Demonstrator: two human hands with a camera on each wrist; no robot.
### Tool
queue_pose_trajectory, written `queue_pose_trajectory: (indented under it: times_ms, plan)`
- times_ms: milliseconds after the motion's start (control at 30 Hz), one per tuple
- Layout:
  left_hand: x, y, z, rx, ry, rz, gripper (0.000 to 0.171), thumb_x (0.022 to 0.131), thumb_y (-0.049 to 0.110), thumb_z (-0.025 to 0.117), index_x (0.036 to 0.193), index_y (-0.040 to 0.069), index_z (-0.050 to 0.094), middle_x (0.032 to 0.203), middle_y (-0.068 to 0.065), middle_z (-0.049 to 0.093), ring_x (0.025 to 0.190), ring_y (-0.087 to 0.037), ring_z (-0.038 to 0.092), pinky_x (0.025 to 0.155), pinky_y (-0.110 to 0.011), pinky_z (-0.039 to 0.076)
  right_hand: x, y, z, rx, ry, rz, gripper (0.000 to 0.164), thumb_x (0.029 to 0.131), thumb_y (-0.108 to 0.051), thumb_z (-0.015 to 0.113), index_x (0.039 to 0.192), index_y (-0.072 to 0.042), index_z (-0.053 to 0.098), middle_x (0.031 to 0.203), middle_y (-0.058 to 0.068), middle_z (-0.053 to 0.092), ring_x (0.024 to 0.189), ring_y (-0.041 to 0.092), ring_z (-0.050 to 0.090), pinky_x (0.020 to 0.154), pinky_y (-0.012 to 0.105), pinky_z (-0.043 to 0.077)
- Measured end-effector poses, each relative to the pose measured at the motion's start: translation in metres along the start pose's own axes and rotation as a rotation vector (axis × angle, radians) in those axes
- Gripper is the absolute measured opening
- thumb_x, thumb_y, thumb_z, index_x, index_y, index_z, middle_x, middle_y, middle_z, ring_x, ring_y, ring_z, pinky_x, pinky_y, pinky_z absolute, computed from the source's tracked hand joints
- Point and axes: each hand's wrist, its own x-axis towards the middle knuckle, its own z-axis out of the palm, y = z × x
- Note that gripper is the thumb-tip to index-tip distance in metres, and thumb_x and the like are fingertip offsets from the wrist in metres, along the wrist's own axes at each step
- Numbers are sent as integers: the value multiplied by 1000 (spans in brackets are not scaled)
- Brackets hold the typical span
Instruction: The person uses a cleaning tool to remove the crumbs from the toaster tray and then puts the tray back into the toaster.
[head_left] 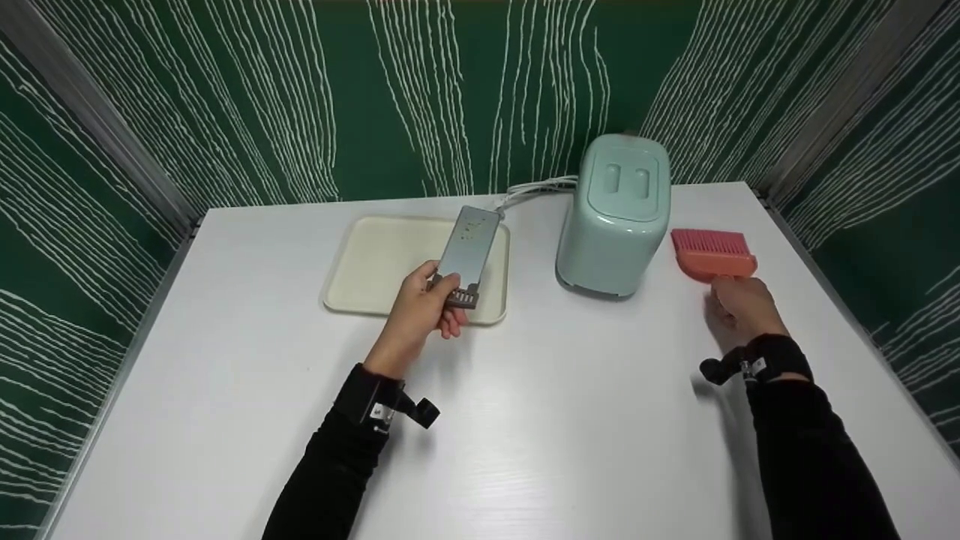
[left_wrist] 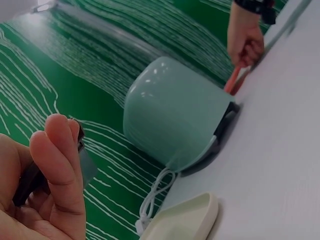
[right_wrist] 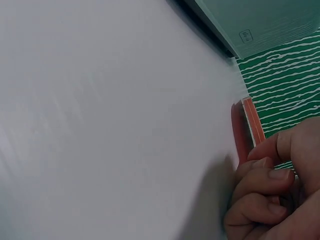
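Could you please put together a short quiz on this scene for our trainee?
1. Which hand is holding the brush?
2. True or false: in the head view, the toaster stands between the cream tray and the brush.
3. What does the left hand hold? A: the cord; B: a gray tray with small specks on it; C: the cream tray.

Key: 1. The right hand. 2. True. 3. B.

The right hand point(head_left: 742, 304) partly hides the brush point(head_left: 712, 253), and the right wrist view crops the green appliance point(right_wrist: 265, 22)
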Motion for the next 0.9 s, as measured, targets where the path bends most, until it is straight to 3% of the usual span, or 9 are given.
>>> queue_pose_trajectory:
  times_ms: [233,367,567,700,800,900]
  plan:
    - [0,0,-2,17,-13,-8,18,112,13,51,126,2,54,59,-5,65,41,-10,57,40,-22,47,0,0,4,-9,16,28,33,107,-38,49,80,-19,44,62,-12,42,60,10,44,60,29,42]
    - [0,-1,-3,38,-33,-10,14,112,14,51,121,3,54,60,-5,65,42,-11,58,41,-22,48,1,1,6,-34,55,42,43,107,-54,43,87,-16,42,65,-12,42,60,8,44,59,28,43]
    - [1,-2,-5,52,-46,-5,16,112,14,51,122,2,55,60,-5,65,42,-11,59,41,-22,48,1,3,6,-35,208,79,68,104,-70,39,119,-6,55,83,-5,55,72,7,57,64,26,54]
    - [2,-2,-6,66,-49,2,15,112,14,51,120,2,55,58,-4,65,42,-11,59,41,-22,48,-2,4,7,-27,311,92,89,101,-74,40,142,3,54,107,6,59,83,10,57,70,25,51]
    - [3,-1,-7,78,-49,9,15,112,13,50,119,1,55,58,-4,65,41,-10,59,41,-23,49,-4,2,7,-27,359,88,94,99,-76,40,147,4,53,119,10,58,91,12,54,74,25,46]
    - [4,-2,-9,81,-49,6,16,112,14,50,119,0,55,57,-4,65,41,-10,59,40,-23,49,-5,1,6,-23,374,87,92,98,-77,42,144,2,59,120,7,58,93,11,52,76,26,45]
